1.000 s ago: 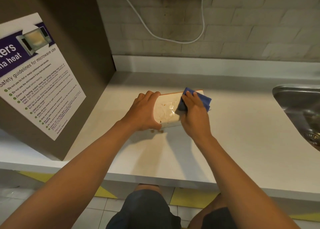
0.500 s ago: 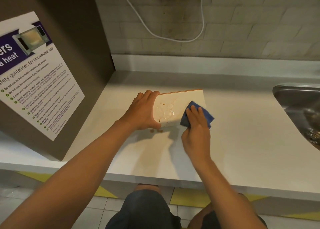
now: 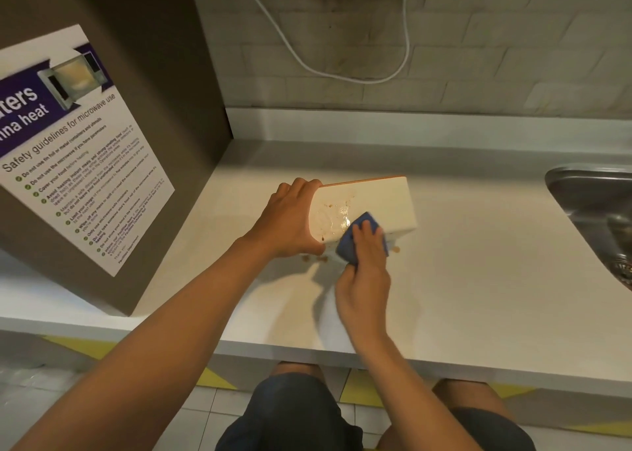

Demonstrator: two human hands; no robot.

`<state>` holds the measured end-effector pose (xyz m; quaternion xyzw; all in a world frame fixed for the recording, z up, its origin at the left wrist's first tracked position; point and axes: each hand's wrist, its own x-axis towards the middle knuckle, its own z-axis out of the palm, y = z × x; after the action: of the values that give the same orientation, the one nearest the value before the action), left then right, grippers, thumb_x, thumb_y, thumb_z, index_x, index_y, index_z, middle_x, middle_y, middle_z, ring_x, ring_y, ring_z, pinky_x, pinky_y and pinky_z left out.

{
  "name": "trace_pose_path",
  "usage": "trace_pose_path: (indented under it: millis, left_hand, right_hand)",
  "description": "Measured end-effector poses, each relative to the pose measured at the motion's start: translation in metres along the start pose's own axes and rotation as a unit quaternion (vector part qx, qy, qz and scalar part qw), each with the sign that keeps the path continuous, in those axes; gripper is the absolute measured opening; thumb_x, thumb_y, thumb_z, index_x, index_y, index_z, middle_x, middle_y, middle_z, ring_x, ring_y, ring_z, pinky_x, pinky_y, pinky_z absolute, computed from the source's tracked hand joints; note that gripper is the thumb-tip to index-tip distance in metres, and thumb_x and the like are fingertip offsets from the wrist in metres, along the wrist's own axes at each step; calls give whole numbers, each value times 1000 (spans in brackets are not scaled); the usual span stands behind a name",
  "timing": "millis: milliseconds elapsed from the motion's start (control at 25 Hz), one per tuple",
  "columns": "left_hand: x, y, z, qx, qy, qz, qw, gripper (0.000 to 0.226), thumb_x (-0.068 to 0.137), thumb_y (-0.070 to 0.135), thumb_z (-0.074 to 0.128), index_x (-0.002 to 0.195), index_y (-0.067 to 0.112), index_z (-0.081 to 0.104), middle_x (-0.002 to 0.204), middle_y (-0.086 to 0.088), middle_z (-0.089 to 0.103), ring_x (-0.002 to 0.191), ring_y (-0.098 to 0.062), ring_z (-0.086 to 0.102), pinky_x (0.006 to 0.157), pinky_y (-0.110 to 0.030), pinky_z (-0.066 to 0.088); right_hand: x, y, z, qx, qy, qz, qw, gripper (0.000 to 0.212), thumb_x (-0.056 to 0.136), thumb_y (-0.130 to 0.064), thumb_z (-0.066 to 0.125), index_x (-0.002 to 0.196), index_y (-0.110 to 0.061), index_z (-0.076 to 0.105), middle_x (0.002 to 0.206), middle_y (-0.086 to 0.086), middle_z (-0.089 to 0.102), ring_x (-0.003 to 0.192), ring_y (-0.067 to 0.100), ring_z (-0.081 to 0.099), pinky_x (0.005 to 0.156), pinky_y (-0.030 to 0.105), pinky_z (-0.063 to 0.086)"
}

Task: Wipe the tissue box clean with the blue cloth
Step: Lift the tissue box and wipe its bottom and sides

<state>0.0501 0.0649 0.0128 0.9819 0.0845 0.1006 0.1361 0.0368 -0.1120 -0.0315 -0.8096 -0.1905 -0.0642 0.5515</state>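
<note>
Your right hand [image 3: 364, 273] has slid the soft blue cloth [image 3: 355, 235] left along the glossy, stained tissue box [image 3: 369, 208], fingers pressing it. Your left hand [image 3: 290, 221] grips the box's end, tilted on the smooth counter [image 3: 478, 296].

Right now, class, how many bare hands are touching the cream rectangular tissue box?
2. The left hand grips the left end of the cream rectangular tissue box; the right hand presses the folded blue cloth against its near face.
</note>
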Motion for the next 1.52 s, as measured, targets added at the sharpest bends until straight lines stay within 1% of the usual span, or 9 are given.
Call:
trace_pose_path:
  millis: [120,280,480,600,680,800,1080,1360,1520]
  left_hand:
    - [0,-1,0,0,-2,3,1000,109,57,51,90,145,24,32,136,2,41,118,-23,41,89,-30,39]
    - [-1,-2,-1,3,-4,4,1000,112,53,51,91,144,26,31,135,3,41,117,-21,39,92,-31,41]
    - [-2,-1,-1,1,-1,4,1000,110,53,50,90,143,26,31,134,3,41,116,-22,40,90,-32,42]
    - [-4,-1,0,2,-4,8,1000,111,53,50,90,144,26,31,134,4,40,116,-22,39,93,-32,42]
    - [-4,-1,0,4,-6,8,1000,113,53,52,91,145,26,30,136,4,40,118,-21,39,96,-33,43]
    - [-4,-1,0,5,-3,10,1000,113,53,52,91,145,26,31,136,4,41,118,-22,40,96,-34,44]
    - [-3,-3,2,-13,2,11,1000,112,54,55,92,143,28,30,137,4,40,118,-21,42,95,-38,49]
    - [-4,1,6,-24,17,8,1000,110,52,53,92,141,26,33,134,3,42,115,-22,42,92,-37,48]
    - [-6,3,2,-36,11,8,999,108,53,48,93,140,26,34,134,4,42,115,-20,42,90,-34,46]
  right_hand:
    - [-16,9,3,30,-21,-40,999,61,89,6,54,144,-15,41,153,-3,32,142,13,28,114,25,28]
    - [14,26,-18,64,89,89,990,61,92,3,52,145,-24,41,151,-3,39,136,20,40,106,43,43]
    - [-10,7,-1,47,29,-23,998,60,89,10,52,142,-18,45,150,-8,35,139,16,35,109,19,34]
    - [15,3,-29,129,130,61,981,52,93,4,47,134,-29,53,137,-10,52,122,6,51,98,29,50]
    - [47,-3,-48,78,162,38,983,51,90,5,44,132,-23,54,134,-6,54,119,8,51,100,18,43]
    - [80,-2,-45,-41,70,-49,995,51,83,12,42,127,-9,56,125,0,57,112,13,51,91,-3,27]
    - [63,9,-19,-163,-76,-152,972,49,85,5,55,133,-7,54,142,9,50,137,26,39,109,36,34]
    - [93,8,-29,-164,-43,-92,981,46,85,5,57,129,-5,58,139,10,53,132,29,45,107,46,41]
    - [57,-1,-14,-192,-128,-221,947,46,83,1,48,126,-6,60,139,9,53,135,25,41,110,37,33]
